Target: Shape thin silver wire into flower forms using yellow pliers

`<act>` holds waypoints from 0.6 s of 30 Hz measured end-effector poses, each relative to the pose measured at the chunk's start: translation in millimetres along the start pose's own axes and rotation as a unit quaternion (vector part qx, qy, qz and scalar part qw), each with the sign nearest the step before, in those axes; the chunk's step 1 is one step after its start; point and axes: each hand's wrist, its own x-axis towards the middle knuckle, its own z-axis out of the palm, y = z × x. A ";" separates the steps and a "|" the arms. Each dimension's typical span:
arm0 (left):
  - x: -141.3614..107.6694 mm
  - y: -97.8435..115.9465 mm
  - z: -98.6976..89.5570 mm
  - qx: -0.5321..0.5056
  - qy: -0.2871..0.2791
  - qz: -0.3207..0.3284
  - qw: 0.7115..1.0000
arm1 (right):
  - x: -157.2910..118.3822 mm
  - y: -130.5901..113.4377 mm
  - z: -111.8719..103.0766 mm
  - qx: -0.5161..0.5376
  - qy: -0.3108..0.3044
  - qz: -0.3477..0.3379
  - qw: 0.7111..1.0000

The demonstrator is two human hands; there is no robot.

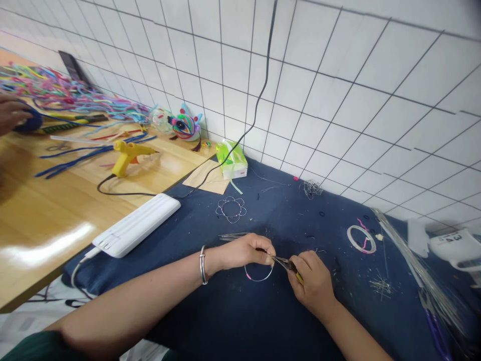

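Observation:
Closed around the top of a thin wire ring [259, 280], my left hand [251, 250] pinches it between thumb and fingers; a bit of pink shows on the ring's left side. My right hand [312, 283] grips pliers [284, 262] with yellow on the handle. The jaws meet the wire at my left fingertips; whether they are closed on it is hidden. Behind my left hand lie several straight wire pieces [233, 236]. Farther back, a flower-shaped wire frame [230, 209] rests on the dark blue cloth [278, 215].
A white power strip [137, 225] and a yellow glue gun [130, 156] are at left. A tissue pack [232, 159] stands by the wall. At right are a tape roll [361, 239], long wires [421, 265] and purple-handled pliers [436, 326]. Another person's hand [13, 113] shows far left.

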 end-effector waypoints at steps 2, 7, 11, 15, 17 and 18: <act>-0.2 0.4 -0.3 0.002 -0.004 0.001 1.000 | 0.2 -0.5 -0.9 0.000 -0.004 -0.003 1.000; -0.6 2.4 -0.3 0.008 -0.009 0.012 1.000 | -0.3 -1.2 -2.0 -0.004 -0.022 0.000 1.000; -1.0 2.7 0.1 0.021 -0.005 0.015 1.000 | -1.1 -1.3 0.0 -0.011 -0.020 -0.003 1.000; -1.2 2.7 0.8 0.034 0.004 0.012 0.999 | -0.8 -2.3 1.1 -0.032 0.000 -0.014 0.999; -1.2 2.6 1.3 0.042 0.008 0.012 0.999 | -0.5 -3.4 0.4 -0.045 0.002 -0.014 0.999; -1.3 2.6 1.6 0.046 0.010 0.013 0.999 | -0.4 -4.1 0.0 -0.049 0.002 -0.013 0.999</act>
